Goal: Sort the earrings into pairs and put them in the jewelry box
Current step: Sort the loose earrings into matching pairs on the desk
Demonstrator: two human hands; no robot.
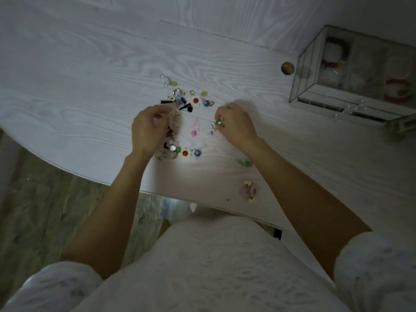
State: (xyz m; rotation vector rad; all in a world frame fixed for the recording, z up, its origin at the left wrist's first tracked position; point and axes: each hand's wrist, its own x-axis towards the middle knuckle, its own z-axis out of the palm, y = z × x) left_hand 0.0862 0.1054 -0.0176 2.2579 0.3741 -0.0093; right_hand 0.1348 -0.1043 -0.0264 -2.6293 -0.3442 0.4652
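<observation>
Several loose earrings (191, 99) lie scattered on the white wood-grain table (90, 75). My right hand (236, 126) pinches a small green and white earring (217, 123) just above the table. My left hand (147, 129) has its fingers curled over a pale dangling earring (176, 117); whether it grips that earring is unclear. A pink flower earring (194, 129) lies between my hands. A white flower earring with a red centre (196, 100) lies further back, and a matching one (185, 153) lies nearer. The glass jewelry box (351, 73) stands at the far right.
A pink and cream pair of earrings (249, 191) rests near the table's front edge, with a green earring (245, 163) under my right forearm. A round cable hole (287, 68) sits left of the box. Wooden floor (45, 210) shows at the lower left.
</observation>
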